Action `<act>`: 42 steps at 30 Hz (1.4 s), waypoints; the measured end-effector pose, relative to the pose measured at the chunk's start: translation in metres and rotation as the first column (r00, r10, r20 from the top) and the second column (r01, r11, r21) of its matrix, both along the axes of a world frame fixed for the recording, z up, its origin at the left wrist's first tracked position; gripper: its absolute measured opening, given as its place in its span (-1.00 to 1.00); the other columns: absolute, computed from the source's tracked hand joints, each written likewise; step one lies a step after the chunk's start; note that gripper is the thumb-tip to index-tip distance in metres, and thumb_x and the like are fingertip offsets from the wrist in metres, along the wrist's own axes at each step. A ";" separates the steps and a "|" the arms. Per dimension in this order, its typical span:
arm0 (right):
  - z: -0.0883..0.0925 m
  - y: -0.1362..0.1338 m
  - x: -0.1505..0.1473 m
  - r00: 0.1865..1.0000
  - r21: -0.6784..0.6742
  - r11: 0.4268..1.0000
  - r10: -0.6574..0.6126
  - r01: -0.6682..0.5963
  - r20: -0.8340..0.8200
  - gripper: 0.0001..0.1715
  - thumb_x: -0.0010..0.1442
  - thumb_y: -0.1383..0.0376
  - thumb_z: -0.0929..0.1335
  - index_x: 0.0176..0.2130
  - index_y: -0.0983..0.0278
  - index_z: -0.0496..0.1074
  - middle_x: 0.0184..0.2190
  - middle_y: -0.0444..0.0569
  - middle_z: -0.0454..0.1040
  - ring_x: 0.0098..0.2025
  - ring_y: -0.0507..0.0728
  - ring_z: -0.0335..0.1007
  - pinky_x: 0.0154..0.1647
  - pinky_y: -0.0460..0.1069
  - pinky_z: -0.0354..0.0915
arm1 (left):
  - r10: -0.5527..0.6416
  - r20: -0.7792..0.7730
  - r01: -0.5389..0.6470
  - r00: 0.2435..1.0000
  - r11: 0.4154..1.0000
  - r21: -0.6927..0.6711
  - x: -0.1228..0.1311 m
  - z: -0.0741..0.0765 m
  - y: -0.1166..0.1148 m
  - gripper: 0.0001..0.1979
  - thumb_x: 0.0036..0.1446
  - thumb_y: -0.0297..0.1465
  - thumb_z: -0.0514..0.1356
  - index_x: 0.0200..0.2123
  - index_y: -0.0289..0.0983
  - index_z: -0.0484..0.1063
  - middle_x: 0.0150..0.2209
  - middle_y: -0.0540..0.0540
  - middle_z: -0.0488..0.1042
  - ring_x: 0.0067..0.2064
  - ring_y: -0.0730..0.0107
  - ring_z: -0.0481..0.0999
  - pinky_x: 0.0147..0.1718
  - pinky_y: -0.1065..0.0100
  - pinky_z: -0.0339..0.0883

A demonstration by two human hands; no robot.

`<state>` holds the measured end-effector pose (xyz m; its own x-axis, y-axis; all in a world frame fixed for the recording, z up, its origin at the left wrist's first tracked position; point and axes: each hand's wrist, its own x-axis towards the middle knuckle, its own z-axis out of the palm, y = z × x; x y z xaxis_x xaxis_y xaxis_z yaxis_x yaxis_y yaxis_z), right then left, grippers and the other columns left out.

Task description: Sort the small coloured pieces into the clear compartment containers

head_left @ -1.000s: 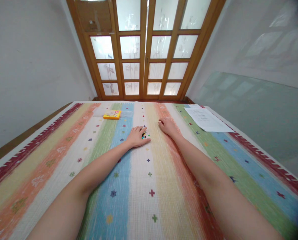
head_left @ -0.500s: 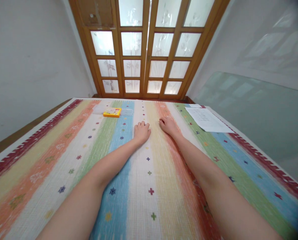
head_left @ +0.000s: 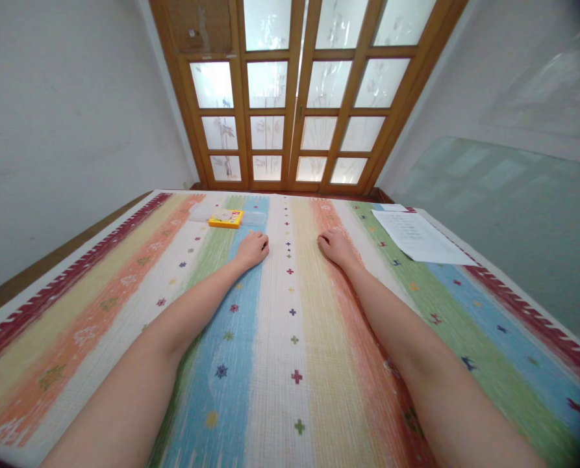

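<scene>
Both of my forearms stretch out over a striped, many-coloured cloth (head_left: 294, 390). My left hand (head_left: 253, 249) rests on the blue stripe, curled into a fist, and whatever is inside it is hidden. It lies just below a small yellow box (head_left: 226, 219). My right hand (head_left: 336, 247) rests on the orange-red stripe with its fingers curled under; nothing shows in it. A white stripe with small cross marks separates the two hands.
Clear plastic pieces (head_left: 253, 218) lie on either side of the yellow box. A printed white sheet (head_left: 419, 235) lies at the right. A glass pane (head_left: 504, 214) leans along the right wall. Wooden glazed doors (head_left: 294, 97) stand beyond the far edge.
My left hand closed over several tiny coloured pieces on the white stripe, then slid left and away towards the yellow box; the pieces no longer show on the cloth. The right hand barely moved.
</scene>
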<state>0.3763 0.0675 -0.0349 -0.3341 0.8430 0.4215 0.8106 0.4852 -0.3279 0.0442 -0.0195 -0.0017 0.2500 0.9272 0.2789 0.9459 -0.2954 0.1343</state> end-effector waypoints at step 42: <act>0.001 -0.035 0.066 0.936 -0.001 0.986 -0.159 0.168 0.312 -0.42 0.49 0.09 0.15 0.29 0.23 0.45 0.22 0.13 0.49 0.26 0.30 0.36 0.31 0.14 0.21 | 0.198 0.088 -0.205 0.976 0.975 0.080 -0.158 -0.010 -0.023 -0.52 0.41 -0.15 -0.02 0.09 -0.25 0.58 0.14 -0.21 0.57 0.19 0.06 0.48 0.25 0.10 0.28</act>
<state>0.4424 0.0326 -0.0338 -0.3009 0.9068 0.2953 0.9416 0.3316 -0.0588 -0.1137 -0.0428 -0.0121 0.0343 0.9271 0.3731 0.9746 -0.1137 0.1929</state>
